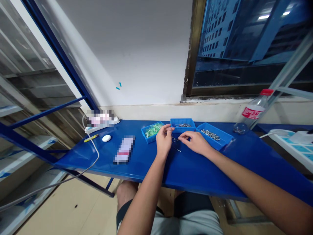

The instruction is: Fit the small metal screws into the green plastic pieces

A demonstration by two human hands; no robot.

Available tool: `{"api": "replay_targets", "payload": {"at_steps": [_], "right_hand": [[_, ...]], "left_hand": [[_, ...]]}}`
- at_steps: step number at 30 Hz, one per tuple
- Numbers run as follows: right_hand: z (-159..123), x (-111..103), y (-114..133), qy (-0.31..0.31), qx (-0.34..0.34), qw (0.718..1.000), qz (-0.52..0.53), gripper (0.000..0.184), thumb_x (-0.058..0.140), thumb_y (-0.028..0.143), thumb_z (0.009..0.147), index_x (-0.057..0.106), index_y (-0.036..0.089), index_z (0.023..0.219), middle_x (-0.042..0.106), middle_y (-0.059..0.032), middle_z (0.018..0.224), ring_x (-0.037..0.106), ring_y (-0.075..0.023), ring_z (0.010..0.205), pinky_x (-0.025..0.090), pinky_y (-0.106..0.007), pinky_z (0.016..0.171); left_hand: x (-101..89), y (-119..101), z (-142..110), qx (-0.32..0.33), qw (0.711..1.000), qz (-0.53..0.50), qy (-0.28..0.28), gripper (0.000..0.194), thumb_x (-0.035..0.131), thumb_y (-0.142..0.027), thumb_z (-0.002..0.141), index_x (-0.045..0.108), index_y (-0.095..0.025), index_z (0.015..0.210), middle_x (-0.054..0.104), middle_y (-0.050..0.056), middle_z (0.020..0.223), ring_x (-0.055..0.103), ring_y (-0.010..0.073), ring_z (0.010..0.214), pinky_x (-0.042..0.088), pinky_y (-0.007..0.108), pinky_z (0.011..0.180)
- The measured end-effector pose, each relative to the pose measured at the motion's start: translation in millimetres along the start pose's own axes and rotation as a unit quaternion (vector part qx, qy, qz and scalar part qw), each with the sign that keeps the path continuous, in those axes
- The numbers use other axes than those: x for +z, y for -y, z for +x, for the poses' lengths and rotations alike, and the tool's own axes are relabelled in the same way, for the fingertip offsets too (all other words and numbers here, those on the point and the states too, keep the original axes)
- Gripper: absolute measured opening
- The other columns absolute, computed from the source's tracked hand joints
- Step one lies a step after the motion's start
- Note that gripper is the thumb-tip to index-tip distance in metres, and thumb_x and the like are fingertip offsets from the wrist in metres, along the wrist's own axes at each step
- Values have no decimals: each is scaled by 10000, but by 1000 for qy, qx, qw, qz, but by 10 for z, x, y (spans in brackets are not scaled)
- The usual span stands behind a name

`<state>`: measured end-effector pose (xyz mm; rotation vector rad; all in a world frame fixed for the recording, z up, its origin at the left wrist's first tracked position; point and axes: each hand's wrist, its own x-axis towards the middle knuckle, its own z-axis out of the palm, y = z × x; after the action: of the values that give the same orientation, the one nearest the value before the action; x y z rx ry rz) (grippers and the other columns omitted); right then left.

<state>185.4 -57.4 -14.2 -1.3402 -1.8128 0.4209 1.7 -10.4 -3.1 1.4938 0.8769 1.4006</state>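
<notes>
My left hand [164, 138] is closed in a pinch in front of the bins. Close on its right, my right hand [195, 142] has thumb and forefinger pressed together. Thin metal rods [175, 140] show between the two hands; their exact kind is too small to tell. One more thin metal rod [178, 149] lies on the tabletop just below the fingers. Behind my left hand stands a blue bin [149, 140] of green pieces [153, 130]. A middle bin [182, 120] and a right bin [221, 144] hold small metal parts [210, 134].
On the blue table [144, 166] lie a phone [125, 150], a white oval object [106, 138] and a yellow cutter [91, 138]. A cable [97, 148] hangs over the left edge. A red-capped bottle [253, 112] stands at the back right, near a white-and-blue tray [293, 147].
</notes>
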Motion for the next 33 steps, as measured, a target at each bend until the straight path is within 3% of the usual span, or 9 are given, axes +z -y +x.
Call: {"api": "replay_targets", "payload": {"at_steps": [2,4,9,16,24,33], "right_hand": [[-61,31,58,35,-97,993,-62,236,678,417,970,782,250,1101,764,-86,1133,708,-271,1053,565,-458,989],[-97,63,110,68,-153,981,-97,292,669,373,980,749,277,1244,695,-99,1327,611,-298,1257,489,-507,1119],[-74,137,148,120,-189,958,-180,399,609,307,1012,665,354,1404,553,-70,1542,386,-345,1483,397,-599,1178],[38,170,-23,120,-194,949,-216,396,547,173,1007,707,289,1350,663,-104,1388,568,-293,1314,486,-524,1091],[125,89,-228,92,-197,946,-242,325,544,86,963,773,214,1154,755,-115,1194,677,-284,1113,567,-458,985],[100,25,-182,-6,-161,973,-166,296,542,131,981,758,233,1156,766,-93,1158,711,-274,1079,572,-453,984]], "left_hand": [[-10,5,6,4,1000,8,-5,265,598,-358,1000,690,-179,1172,786,98,1073,738,227,988,568,352,922],[-17,2,8,4,1000,11,-7,271,596,-364,1001,686,-181,1180,784,96,1069,740,225,979,574,342,901],[-13,-17,-2,3,1000,-2,-3,263,589,-357,1003,682,-181,1174,778,99,1072,744,225,991,581,330,881],[-2,20,-3,-2,1000,-2,9,251,602,-332,995,684,-174,1172,779,103,1063,744,228,998,579,343,905],[30,-39,-24,-9,1000,18,14,228,608,-326,987,693,-176,1137,787,88,1012,741,223,961,574,349,900],[15,-7,-41,20,994,102,46,217,613,-310,984,720,-201,1137,799,85,1037,753,236,946,582,359,863]]}}
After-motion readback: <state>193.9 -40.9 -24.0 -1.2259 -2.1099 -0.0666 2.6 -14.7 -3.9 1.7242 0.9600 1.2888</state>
